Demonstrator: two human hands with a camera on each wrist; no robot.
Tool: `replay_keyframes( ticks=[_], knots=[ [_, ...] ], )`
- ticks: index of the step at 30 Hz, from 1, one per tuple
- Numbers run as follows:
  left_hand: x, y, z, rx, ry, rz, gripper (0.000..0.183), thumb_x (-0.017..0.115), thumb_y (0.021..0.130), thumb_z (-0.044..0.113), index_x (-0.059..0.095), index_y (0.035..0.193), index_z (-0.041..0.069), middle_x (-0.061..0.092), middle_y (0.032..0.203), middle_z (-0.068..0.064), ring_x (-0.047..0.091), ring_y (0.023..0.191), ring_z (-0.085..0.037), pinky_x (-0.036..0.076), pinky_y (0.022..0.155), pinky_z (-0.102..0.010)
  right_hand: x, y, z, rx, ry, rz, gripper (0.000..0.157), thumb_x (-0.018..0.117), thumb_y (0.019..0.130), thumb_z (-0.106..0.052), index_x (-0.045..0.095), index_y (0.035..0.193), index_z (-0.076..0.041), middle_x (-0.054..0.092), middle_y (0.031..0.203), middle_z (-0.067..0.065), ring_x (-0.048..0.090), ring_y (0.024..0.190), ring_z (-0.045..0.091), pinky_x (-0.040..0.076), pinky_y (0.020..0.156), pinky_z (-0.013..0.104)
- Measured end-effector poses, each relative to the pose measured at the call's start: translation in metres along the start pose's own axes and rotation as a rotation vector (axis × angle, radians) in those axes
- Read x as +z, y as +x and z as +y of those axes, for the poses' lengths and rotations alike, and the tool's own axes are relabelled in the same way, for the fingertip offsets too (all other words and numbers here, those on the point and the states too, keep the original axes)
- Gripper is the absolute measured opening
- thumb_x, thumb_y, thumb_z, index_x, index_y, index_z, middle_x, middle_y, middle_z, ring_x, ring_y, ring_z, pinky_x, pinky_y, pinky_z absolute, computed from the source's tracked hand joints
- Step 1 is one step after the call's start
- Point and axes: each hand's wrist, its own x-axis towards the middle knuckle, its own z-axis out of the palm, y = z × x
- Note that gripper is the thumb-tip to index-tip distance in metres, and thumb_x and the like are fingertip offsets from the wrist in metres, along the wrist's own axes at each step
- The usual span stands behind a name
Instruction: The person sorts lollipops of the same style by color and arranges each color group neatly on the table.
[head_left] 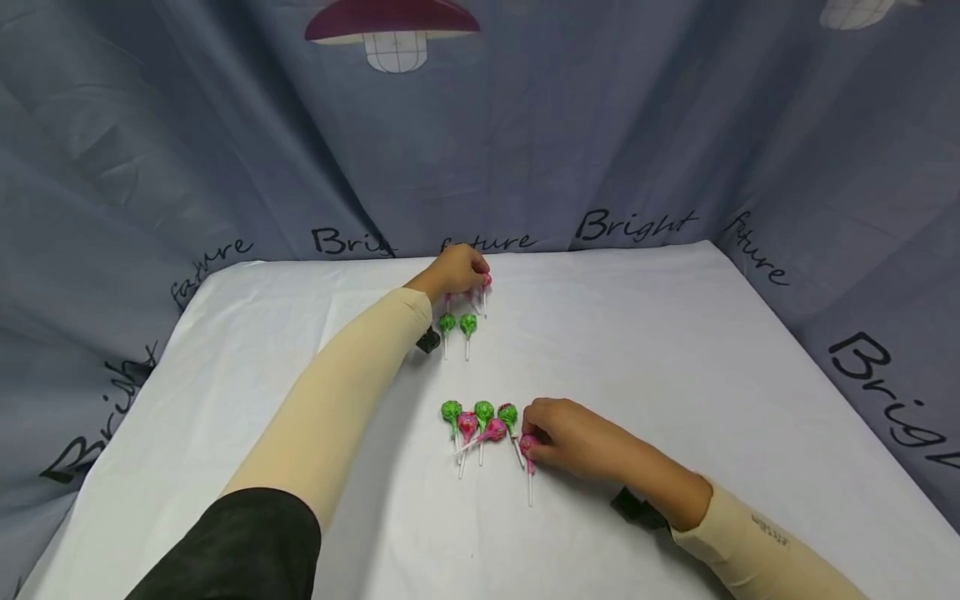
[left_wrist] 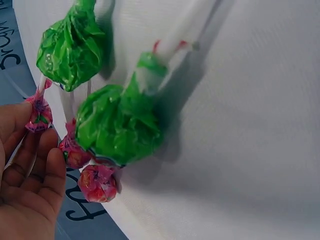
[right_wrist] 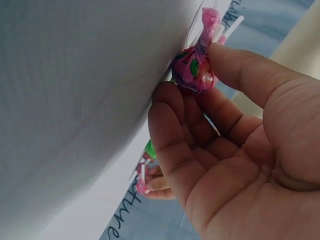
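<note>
At the far edge of the table, my left hand [head_left: 456, 271] pinches a pink-wrapped lollipop [left_wrist: 39, 112] by its head, the stick pointing toward me. Two more pink lollipops [left_wrist: 97, 183] lie beside it, partly hidden by that hand in the head view. Just nearer lie two green lollipops [head_left: 468, 323], side by side. My right hand [head_left: 577, 435] holds another pink lollipop [right_wrist: 194, 70] between thumb and fingers, low over the cloth. To its left is a loose group of three green lollipops [head_left: 451, 410] and two pink lollipops [head_left: 467, 425], some crossing each other.
A white cloth [head_left: 637, 350] covers the table. Grey-blue curtains [head_left: 525, 150] printed with lettering and lamps hang behind and at both sides. Dark wrist devices [head_left: 639, 508] show beneath the forearms.
</note>
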Motion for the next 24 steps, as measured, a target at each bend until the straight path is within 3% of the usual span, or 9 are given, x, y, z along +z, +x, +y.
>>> replay_keyframes(
  ticks=[6, 14, 24],
  knots=[
    [-0.0007, -0.0009, -0.001, 0.021, 0.013, -0.032, 0.023, 0.067, 0.096, 0.015, 0.07, 0.117, 0.007, 0.066, 0.114, -0.006, 0.057, 0.095, -0.018, 0.048, 0.087, -0.03, 0.0009, -0.0006, 0.0004, -0.006, -0.005, 0.006, 0.017, 0.074, 0.09, -0.013, 0.059, 0.085, -0.017, 0.048, 0.079, -0.012, 0.046, 0.072, 0.006, 0.042, 0.065, 0.025],
    [-0.0029, -0.002, -0.0004, 0.02, -0.023, -0.006, 0.022, 0.067, 0.096, 0.018, 0.071, 0.116, 0.01, 0.065, 0.118, -0.006, 0.063, 0.085, -0.023, 0.049, 0.074, -0.031, 0.0019, -0.0001, 0.0012, -0.013, 0.002, 0.008, 0.017, 0.074, 0.089, -0.012, 0.059, 0.084, -0.017, 0.048, 0.079, -0.011, 0.046, 0.072, 0.006, 0.042, 0.065, 0.024],
    [0.0041, 0.0007, -0.0019, 0.01, -0.015, -0.009, 0.024, 0.068, 0.096, 0.018, 0.07, 0.118, 0.009, 0.064, 0.118, -0.004, 0.059, 0.085, -0.017, 0.047, 0.081, -0.032, 0.0022, -0.0016, 0.0008, -0.01, -0.003, 0.011, 0.017, 0.074, 0.09, -0.012, 0.059, 0.084, -0.017, 0.048, 0.079, -0.011, 0.045, 0.071, 0.006, 0.041, 0.065, 0.025]
  ],
)
